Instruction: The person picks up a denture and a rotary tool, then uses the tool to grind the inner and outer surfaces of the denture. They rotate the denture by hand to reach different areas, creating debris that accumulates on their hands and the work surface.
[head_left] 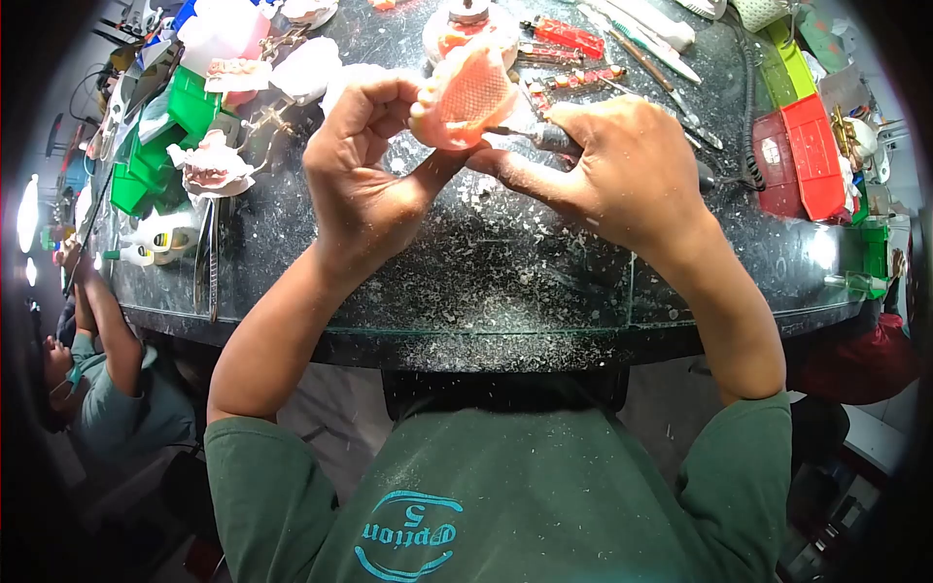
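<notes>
Between the fingers and thumb of my left hand (374, 160) is a pink denture (476, 94) with a mesh-patterned surface and teeth along its left side. My right hand (612, 170) grips a dark handpiece (552, 137), whose thin tip reaches the lower right edge of the denture. The right thumb lies close to the left thumb, just under the denture. Pale shavings are scattered over the dark table (408, 296) below both hands.
Green bins (151, 160), a dental model (212, 165) and white bottles (165, 236) stand left. Red-handled tools (569, 37) lie beyond my right hand, with a red bin (812, 155) and black cord (748, 107) further right. Another person (117, 379) is at far left.
</notes>
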{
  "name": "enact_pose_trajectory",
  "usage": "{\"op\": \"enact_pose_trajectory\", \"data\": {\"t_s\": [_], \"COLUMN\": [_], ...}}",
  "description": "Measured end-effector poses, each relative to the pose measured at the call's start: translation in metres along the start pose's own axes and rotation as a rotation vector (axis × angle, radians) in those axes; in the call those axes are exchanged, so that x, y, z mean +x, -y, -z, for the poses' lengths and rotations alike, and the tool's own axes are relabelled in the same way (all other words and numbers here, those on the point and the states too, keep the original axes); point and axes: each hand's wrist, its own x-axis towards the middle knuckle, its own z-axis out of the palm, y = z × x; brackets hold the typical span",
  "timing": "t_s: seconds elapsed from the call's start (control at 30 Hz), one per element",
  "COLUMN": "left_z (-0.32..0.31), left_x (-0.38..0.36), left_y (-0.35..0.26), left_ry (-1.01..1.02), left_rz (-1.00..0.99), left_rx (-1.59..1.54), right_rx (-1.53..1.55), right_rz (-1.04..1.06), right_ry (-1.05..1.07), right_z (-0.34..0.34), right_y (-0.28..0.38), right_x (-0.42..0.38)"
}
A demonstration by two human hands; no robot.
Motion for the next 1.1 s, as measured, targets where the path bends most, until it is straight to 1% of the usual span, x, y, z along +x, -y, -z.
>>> {"op": "enact_pose_trajectory", "data": {"t_s": [0.07,0.13,0.17,0.2,0.3,0.33,0.43,0.5,0.53,0.57,0.63,0.67,0.7,0.73,0.77,0.83,0.87,0.97,1.0,1.1], "left_z": [0.001,0.002,0.001,-0.001,-0.002,-0.002,-0.001,-0.001,0.0,0.0,0.003,0.002,0.0,-0.001,0.0,-0.001,-0.002,-0.005,-0.005,0.002], "left_x": [0.0,-0.002,-0.002,-0.001,-0.001,-0.002,-0.003,-0.001,-0.001,-0.001,0.004,0.006,0.006,0.007,0.007,0.008,0.01,0.009,0.01,0.011], "left_y": [0.002,0.005,0.004,0.001,0.001,0.002,0.002,0.002,0.001,0.001,0.0,-0.002,-0.005,-0.008,-0.011,-0.017,-0.017,-0.018,-0.02,-0.007], "left_ry": [-0.011,-0.025,-0.027,-0.032,-0.064,-0.074,-0.096,-0.111,-0.12,-0.127,-0.141,-0.136,-0.133,-0.128,-0.098,-0.032,0.036,0.077,0.101,0.162], "left_rz": [-0.036,-0.1,-0.091,-0.084,-0.095,-0.102,0.02,-0.017,-0.033,-0.055,-0.112,-0.066,-0.018,0.03,0.116,0.297,0.307,0.43,0.457,0.479], "left_rx": [0.023,0.019,0.005,-0.009,-0.052,-0.069,-0.148,-0.192,-0.214,-0.184,-0.123,-0.135,-0.147,-0.161,-0.252,-0.437,-0.43,-0.607,-0.605,-0.721], "right_rx": [0.015,0.004,-0.002,0.059,0.04,0.042,0.057,0.082,0.048,0.076,0.117,0.189,0.161,0.224,0.286,0.457,0.545,0.623,0.641,0.683], "right_rz": [0.003,0.004,0.004,-0.025,0.0,-0.02,-0.043,-0.031,-0.013,0.004,-0.08,-0.065,-0.052,-0.003,0.044,-0.001,-0.026,0.077,0.045,0.049], "right_ry": [-0.024,0.0,0.013,0.032,-0.017,0.003,0.039,0.028,-0.006,-0.097,-0.06,-0.076,-0.033,-0.103,-0.173,-0.2,-0.209,-0.1,-0.076,-0.104], "right_z": [-0.002,-0.002,-0.001,0.001,0.0,0.0,0.002,0.002,0.001,-0.005,0.003,0.008,0.019,0.016,0.013,0.014,0.013,0.013,0.013,0.008], "right_y": [0.0,-0.001,-0.001,0.0,0.004,0.004,0.005,0.011,0.008,0.001,-0.007,-0.011,-0.009,-0.009,-0.009,-0.005,-0.004,-0.008,-0.008,-0.017], "right_x": [0.0,0.0,0.0,0.002,0.0,0.0,0.002,0.0,0.001,0.002,0.003,0.006,0.009,0.009,0.009,0.012,0.011,0.007,0.006,0.008]}}
